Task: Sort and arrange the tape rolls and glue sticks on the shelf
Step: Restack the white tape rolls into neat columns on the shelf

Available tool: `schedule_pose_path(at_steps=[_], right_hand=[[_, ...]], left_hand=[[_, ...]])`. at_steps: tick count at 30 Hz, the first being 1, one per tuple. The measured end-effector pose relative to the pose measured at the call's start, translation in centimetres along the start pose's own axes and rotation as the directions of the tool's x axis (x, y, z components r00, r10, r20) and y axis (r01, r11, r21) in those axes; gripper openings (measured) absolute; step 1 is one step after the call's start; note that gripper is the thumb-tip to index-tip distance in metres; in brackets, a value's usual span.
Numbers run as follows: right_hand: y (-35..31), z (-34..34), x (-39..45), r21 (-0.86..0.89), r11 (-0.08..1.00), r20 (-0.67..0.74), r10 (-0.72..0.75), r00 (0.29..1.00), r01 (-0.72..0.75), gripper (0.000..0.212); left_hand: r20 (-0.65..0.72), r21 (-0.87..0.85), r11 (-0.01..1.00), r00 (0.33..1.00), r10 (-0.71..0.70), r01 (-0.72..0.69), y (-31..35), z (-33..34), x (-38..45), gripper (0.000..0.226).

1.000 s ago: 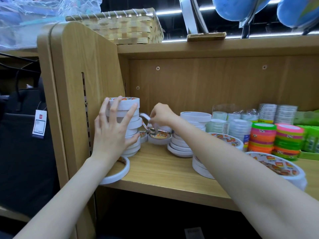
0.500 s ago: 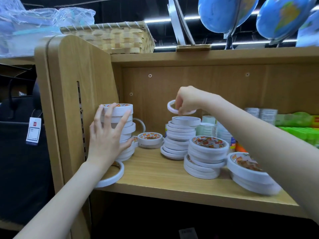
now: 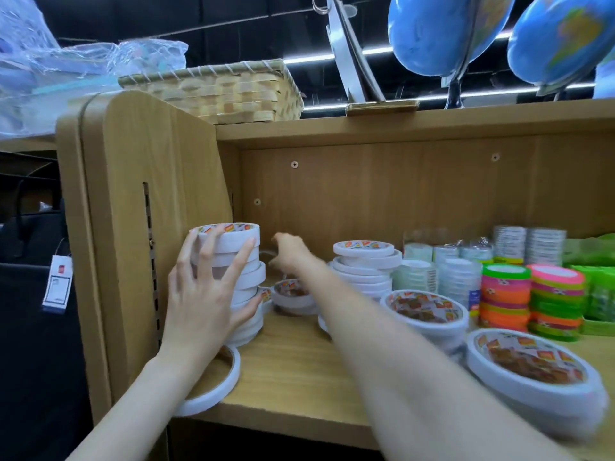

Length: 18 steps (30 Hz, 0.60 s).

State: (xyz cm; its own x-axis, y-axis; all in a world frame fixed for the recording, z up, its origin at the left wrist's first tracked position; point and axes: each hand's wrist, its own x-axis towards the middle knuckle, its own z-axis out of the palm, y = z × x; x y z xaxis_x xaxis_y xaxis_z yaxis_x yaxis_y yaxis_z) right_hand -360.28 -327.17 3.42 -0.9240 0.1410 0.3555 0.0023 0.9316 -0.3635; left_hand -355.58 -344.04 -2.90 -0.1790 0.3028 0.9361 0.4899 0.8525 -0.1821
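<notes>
Wooden shelving (image 3: 299,374) fills the view, its light board carrying rolls of tape from the front lip back to the rear panel. Nearest, just below the left hand's wrist, a single flat white roll (image 3: 216,390) lies at the front edge of the board. The left hand (image 3: 206,294) has its fingers spread wide and straight, pressed against the side of a tall stack of white tape rolls (image 3: 244,281) that stands against the shelf's left wall; the stack leans unevenly, its upper rolls offset from the lower ones. To the right of the right forearm, two wide white rolls with printed labels (image 3: 429,307) sit near the front, one closer than the other. Past the left hand, the right hand (image 3: 291,256) reaches toward the back corner, above a low roll with a printed label (image 3: 293,294); it is blurred, and whether it holds anything I cannot tell. Right of that hand stands a second stack of thin white rolls (image 3: 364,267). Farther right are clear wrapped rolls (image 3: 456,277) and two stacks of neon pink, orange and green rolls (image 3: 529,297). Above, on the top board, sit a woven basket (image 3: 226,91) and two blue globes (image 3: 442,31).
</notes>
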Motion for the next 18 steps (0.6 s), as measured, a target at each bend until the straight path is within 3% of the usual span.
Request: schedule_pose_path(at_steps=[3, 7, 12, 16, 18], right_hand=[[0.6, 2.3, 1.2, 0.065, 0.997, -0.050, 0.036, 0.998, -0.033, 0.041], [1.4, 3.1, 1.8, 0.037, 0.996, -0.064, 0.084, 0.994, -0.082, 0.020], [1.0, 1.7, 1.4, 0.199, 0.974, -0.191, 0.150, 0.970, -0.111, 0.025], [0.1, -4.2, -1.0, 0.239, 0.971, -0.340, 0.109, 0.934, -0.026, 0.024], [0.2, -7.6, -3.2, 0.192, 0.979, -0.413, 0.016, 0.911, 0.069, 0.022]], left_hand=[[-0.016, -0.001, 1.000, 1.000, -0.008, 0.008, 0.1, 0.1, 0.0, 0.089], [0.006, 0.002, 1.000, 1.000, -0.003, 0.003, 0.1, 0.1, 0.1, 0.090], [0.031, 0.002, 1.000, 0.999, -0.021, 0.021, 0.2, 0.0, 0.2, 0.090], [0.055, -0.005, 1.000, 0.998, -0.023, 0.023, 0.2, -0.4, 0.1, 0.088], [0.069, -0.012, 1.000, 0.997, -0.026, 0.027, 0.2, -0.5, 0.1, 0.089]])
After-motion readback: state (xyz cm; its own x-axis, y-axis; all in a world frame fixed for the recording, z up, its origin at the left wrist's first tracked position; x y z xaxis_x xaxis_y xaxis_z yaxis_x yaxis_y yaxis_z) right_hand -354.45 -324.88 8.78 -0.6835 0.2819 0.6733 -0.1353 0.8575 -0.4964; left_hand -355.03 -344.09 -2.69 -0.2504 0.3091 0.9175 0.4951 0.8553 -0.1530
